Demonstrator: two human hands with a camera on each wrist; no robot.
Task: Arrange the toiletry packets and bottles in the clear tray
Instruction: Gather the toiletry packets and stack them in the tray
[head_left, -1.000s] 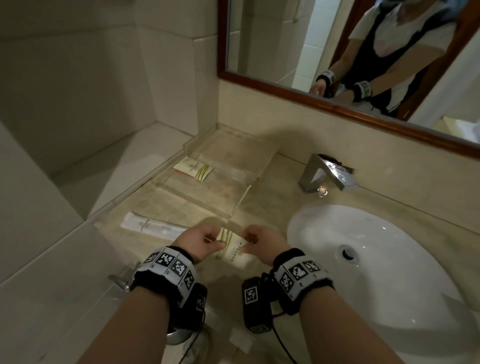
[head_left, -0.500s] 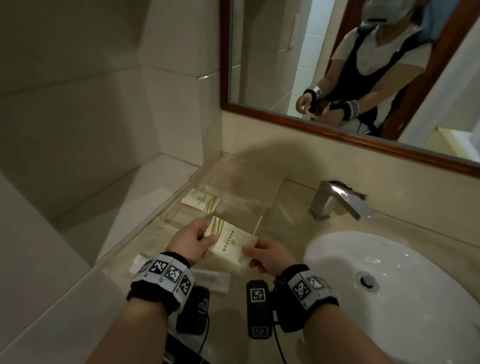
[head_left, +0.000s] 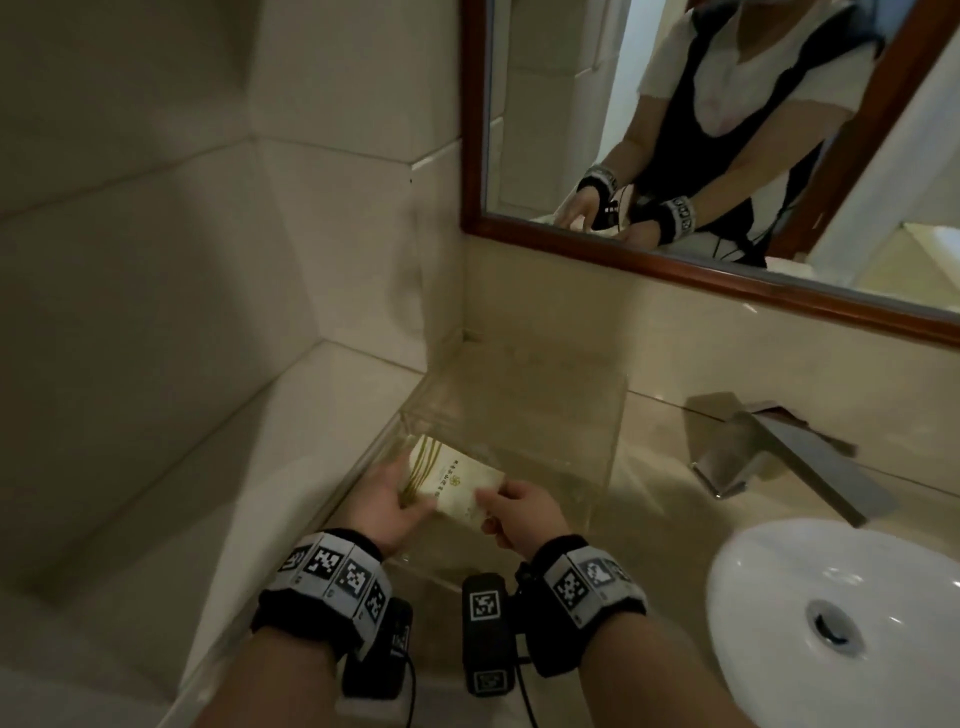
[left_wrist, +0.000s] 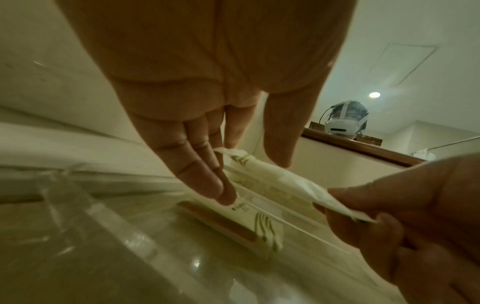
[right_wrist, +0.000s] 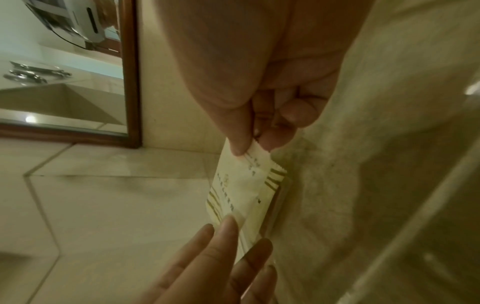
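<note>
A white toiletry packet (head_left: 460, 486) with green stripes hangs low inside the clear tray (head_left: 615, 415), at its front left. My left hand (head_left: 387, 499) holds the packet's striped end between the thumb and straight fingers (left_wrist: 205, 176). My right hand (head_left: 511, 512) pinches the opposite end (right_wrist: 255, 152) between thumb and forefinger. In the left wrist view the held packet (left_wrist: 275, 181) slopes just above a second striped packet (left_wrist: 262, 224) lying flat on the tray floor. The right wrist view shows that second packet (right_wrist: 275, 183) peeking out behind the held packet (right_wrist: 236, 193).
The tray sits in the counter's back left corner against tiled walls. A chrome faucet (head_left: 769, 452) and a white basin (head_left: 857, 613) are to its right. A wood-framed mirror (head_left: 675, 270) hangs above. A pale ledge (head_left: 234, 467) runs along the left.
Both hands carried the packet forward from the counter in front of the tray into the tray, and lowered it over the packet lying there.
</note>
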